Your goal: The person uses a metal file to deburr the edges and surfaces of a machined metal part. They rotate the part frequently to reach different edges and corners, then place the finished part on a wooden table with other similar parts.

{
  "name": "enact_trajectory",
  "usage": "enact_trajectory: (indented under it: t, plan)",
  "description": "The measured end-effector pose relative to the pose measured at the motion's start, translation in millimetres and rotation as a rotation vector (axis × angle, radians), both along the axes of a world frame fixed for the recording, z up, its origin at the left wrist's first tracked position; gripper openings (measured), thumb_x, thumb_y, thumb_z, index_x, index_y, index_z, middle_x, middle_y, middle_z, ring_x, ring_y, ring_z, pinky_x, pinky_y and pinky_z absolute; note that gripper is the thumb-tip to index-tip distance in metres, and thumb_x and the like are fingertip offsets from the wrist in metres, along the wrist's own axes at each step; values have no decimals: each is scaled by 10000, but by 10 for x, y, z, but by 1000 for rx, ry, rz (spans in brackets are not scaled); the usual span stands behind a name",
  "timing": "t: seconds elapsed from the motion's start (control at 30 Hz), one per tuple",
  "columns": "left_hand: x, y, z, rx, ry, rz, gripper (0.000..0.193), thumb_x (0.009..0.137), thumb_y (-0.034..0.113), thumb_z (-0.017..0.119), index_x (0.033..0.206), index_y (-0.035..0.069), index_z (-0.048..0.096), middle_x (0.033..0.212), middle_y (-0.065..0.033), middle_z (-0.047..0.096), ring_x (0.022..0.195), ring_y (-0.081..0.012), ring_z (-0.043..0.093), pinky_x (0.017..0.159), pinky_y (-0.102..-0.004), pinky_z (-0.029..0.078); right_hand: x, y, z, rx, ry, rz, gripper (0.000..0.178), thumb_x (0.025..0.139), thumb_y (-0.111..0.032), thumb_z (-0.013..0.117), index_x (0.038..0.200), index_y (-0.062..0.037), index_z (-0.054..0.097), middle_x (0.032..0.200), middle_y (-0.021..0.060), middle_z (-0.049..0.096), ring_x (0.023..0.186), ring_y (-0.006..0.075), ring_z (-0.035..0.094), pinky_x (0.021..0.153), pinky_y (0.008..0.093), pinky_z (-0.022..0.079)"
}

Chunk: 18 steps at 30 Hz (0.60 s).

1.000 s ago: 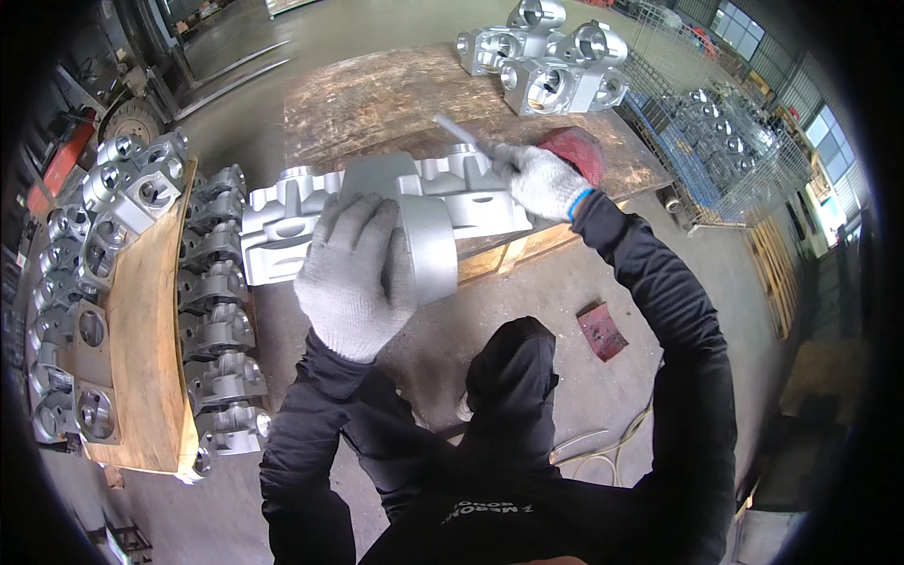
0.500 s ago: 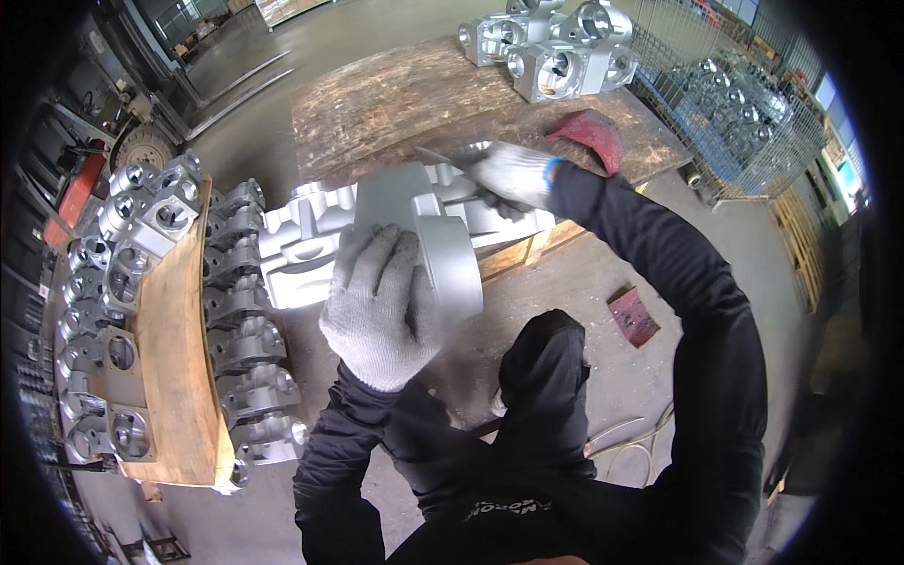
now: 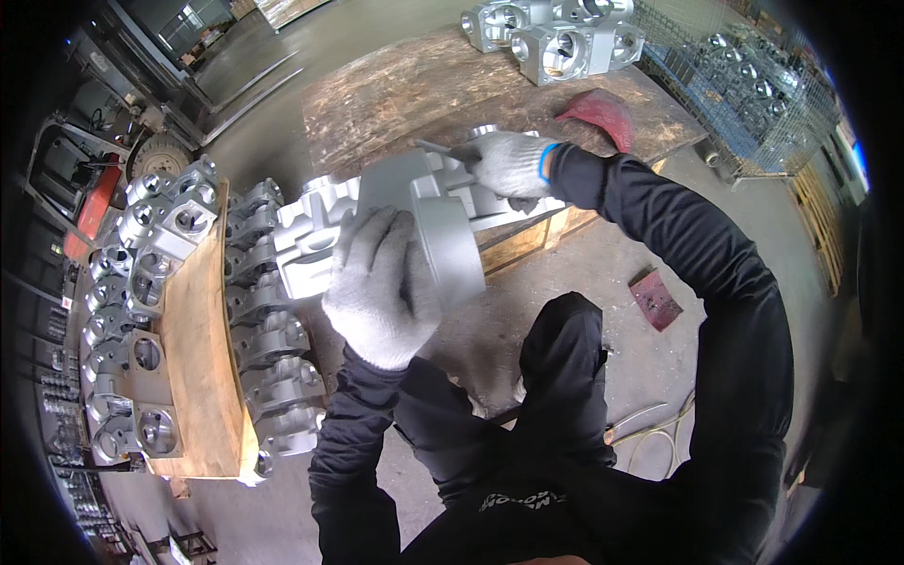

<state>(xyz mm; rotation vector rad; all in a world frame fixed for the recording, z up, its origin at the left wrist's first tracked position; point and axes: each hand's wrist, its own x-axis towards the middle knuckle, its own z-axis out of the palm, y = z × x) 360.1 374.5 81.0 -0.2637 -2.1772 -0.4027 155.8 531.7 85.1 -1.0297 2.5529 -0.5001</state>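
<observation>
A large silver metal casting (image 3: 450, 247) with a round drum-like end lies across other silver castings (image 3: 306, 247) at the bench's near edge. My gloved left hand (image 3: 381, 287) is closed on its near side, fingers bent over the grey face. On the far side, my gloved right hand (image 3: 513, 162) is closed round a thin, flat tool (image 3: 431, 147), perhaps a file. The tool's tip lies by the upper edge of the casting; its handle is hidden in my fist. I cannot tell whether the tip touches the metal.
A red curved pad (image 3: 599, 115) and several machined castings (image 3: 574, 47) rest on the worn wooden bench (image 3: 395, 89). Stacked castings with a wooden board (image 3: 200, 353) stand left. A wire cage (image 3: 753, 122) is at far right. A red scrap (image 3: 654, 299) and hose (image 3: 659, 443) lie on the floor.
The view has shifted slightly, moving the surroundings right in the picture. My right hand has come a little nearer the casting's upper edge with the tool. My left hand keeps its hold.
</observation>
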Motion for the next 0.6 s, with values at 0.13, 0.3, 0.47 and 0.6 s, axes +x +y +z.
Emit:
enact_trajectory:
  t: [0.13,0.3,0.47,0.6]
  plan:
    - [-227,-81,139,-34,59,-11,264,878,51,638,1123,35,735,1083,-164,706,1021,-359,709,958,-421,568,-197,-48,-114,-64,75,55,201,924,-123,621,983,14,755,883,220,745,873,344,752,773,426,597]
    - [-819,-313,367,35,6,31,159,937,107,641,1014,22,751,918,-199,716,841,-384,716,777,-433,566,-239,228,-345,-230,633,168,347,852,-76,675,1191,-14,717,817,163,757,764,300,764,631,410,577]
    - [-1442,-631,410,244,-106,-17,242,973,224,648,1002,19,772,914,-222,735,859,-375,742,789,-406,564,703,306,-786,-1168,-603,-321,571,1060,-370,608,1543,-94,475,724,7,561,505,106,558,435,262,465]
    - [-1732,-797,472,273,-205,-10,283,979,235,649,1049,-11,770,928,-231,758,850,-284,757,809,-372,550,1409,-270,-1165,-1569,-674,-394,532,1092,-254,559,1577,-74,435,717,-26,575,549,75,537,480,242,441]
